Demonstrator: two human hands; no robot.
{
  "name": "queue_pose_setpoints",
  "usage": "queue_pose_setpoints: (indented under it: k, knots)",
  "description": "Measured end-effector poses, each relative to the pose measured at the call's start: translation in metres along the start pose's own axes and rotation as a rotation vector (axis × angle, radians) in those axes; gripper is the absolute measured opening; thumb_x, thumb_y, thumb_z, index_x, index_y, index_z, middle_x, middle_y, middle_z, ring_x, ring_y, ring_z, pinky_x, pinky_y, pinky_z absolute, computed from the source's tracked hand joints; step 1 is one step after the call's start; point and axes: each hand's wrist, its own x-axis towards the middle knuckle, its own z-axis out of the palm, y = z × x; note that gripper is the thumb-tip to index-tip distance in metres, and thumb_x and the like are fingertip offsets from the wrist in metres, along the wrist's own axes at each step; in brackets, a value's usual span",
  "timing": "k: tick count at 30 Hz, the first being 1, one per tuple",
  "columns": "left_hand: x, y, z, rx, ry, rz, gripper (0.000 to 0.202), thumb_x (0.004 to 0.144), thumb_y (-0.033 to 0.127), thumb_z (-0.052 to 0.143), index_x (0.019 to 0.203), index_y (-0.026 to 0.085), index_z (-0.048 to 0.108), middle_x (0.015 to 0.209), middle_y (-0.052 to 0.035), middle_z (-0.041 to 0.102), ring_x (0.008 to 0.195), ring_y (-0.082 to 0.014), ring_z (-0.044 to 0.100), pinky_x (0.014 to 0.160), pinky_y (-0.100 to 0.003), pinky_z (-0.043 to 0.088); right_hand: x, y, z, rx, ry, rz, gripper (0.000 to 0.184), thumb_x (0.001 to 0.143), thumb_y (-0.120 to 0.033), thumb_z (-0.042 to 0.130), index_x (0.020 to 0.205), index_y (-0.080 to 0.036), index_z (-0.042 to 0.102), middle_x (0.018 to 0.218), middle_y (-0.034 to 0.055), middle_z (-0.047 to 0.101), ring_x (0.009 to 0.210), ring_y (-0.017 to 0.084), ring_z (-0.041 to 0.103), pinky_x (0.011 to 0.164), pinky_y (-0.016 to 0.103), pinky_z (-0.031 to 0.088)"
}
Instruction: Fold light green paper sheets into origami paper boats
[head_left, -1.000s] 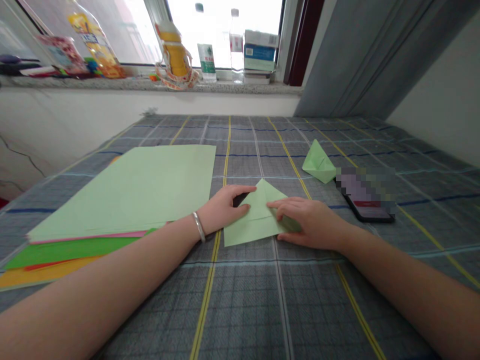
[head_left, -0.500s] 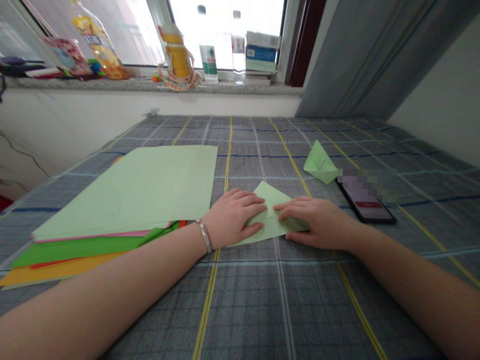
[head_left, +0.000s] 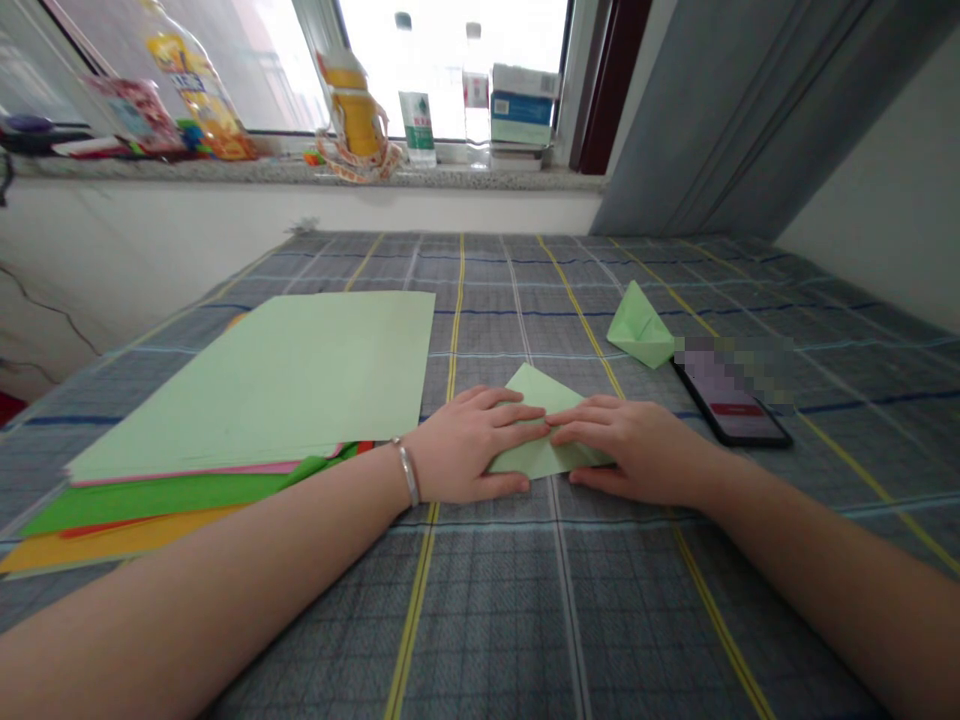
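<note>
A folded light green paper (head_left: 541,388) with a pointed top lies on the plaid cloth in front of me. My left hand (head_left: 472,445) lies flat over its left half, a silver bracelet on the wrist. From the other side my right hand (head_left: 637,440) presses on its right half. The fingertips of both hands meet over the middle of the paper, and both thumbs rest along its near edge. Most of the paper is hidden under the hands.
A stack of coloured sheets (head_left: 300,370), light green on top, lies to the left. A small folded green paper shape (head_left: 639,325) and a phone (head_left: 739,415) lie to the right. Bottles (head_left: 352,100) and boxes stand on the windowsill; a grey curtain (head_left: 750,120) hangs at the right.
My left hand has slid right, further onto the paper, until its fingertips met my right hand's. The paper now looks shorter, its lower part folded or covered.
</note>
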Motion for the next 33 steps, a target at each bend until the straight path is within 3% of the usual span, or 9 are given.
queue_pose_setpoints:
  k: [10, 20, 28, 33]
  knots:
    - [0.004, 0.004, -0.005, 0.027, -0.033, 0.048, 0.047, 0.085, 0.046, 0.054, 0.126, 0.024, 0.055, 0.135, -0.0037, 0.054, 0.123, -0.0284, 0.047, 0.107, -0.047, 0.029, -0.001, 0.001, 0.001, -0.025, -0.010, -0.036, 0.019, 0.092, -0.030, 0.049, 0.099, -0.022, 0.065, 0.110, 0.0034, 0.069, 0.100, 0.017, 0.063, 0.089, 0.032, 0.049]
    - [0.002, 0.012, -0.002, -0.013, -0.021, -0.018, 0.053, 0.085, 0.044, 0.054, 0.132, 0.020, 0.051, 0.137, -0.0066, 0.052, 0.126, -0.0288, 0.045, 0.109, -0.046, 0.031, -0.001, -0.011, 0.002, -0.214, 0.016, -0.068, 0.019, 0.088, -0.018, 0.051, 0.098, -0.024, 0.066, 0.097, 0.0047, 0.072, 0.089, 0.019, 0.065, 0.070, 0.027, 0.048]
    - [0.004, 0.000, -0.003, -0.183, -0.006, -0.058, 0.045, 0.092, 0.040, 0.046, 0.130, 0.017, 0.052, 0.131, -0.0080, 0.057, 0.127, -0.0239, 0.046, 0.109, -0.042, 0.034, 0.001, -0.011, 0.006, -0.311, 0.020, 0.139, 0.018, 0.090, -0.021, 0.048, 0.091, -0.019, 0.065, 0.084, 0.0037, 0.071, 0.074, 0.018, 0.064, 0.064, 0.030, 0.040]
    - [0.004, -0.002, -0.001, -0.170, 0.042, -0.078, 0.036, 0.088, 0.033, 0.053, 0.119, 0.017, 0.060, 0.122, -0.0067, 0.063, 0.121, -0.0211, 0.052, 0.108, -0.038, 0.037, 0.004, -0.010, 0.009, -0.257, 0.065, 0.295, 0.021, 0.091, -0.024, 0.044, 0.088, -0.020, 0.065, 0.077, 0.0023, 0.069, 0.072, 0.018, 0.063, 0.061, 0.029, 0.036]
